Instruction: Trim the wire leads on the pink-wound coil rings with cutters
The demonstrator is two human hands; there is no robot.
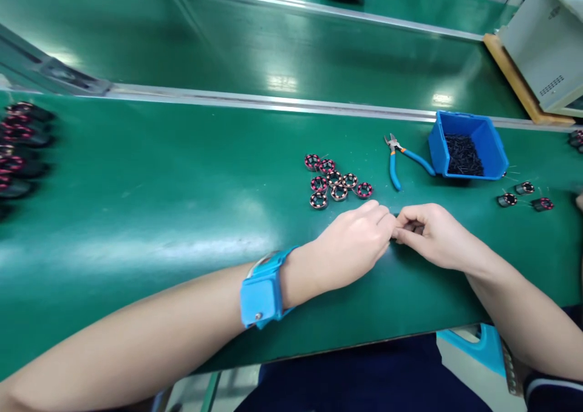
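Observation:
My left hand, with a blue wrist strap on its wrist, is closed, its knuckles toward the camera. Its fingertips meet those of my right hand, which is closed in a pinch. Whatever lies between the fingers is hidden. Just beyond my left hand lies a group of several small ring-shaped wound coils with copper and pinkish-red windings. Past my right hand, a pair of cutting pliers with blue and orange handles rests with its handles spread.
A blue bin holds many short black pieces. Three wired coils lie right of it. More dark coil parts sit at the far left. A metal rail crosses the green table. A beige machine stands back right.

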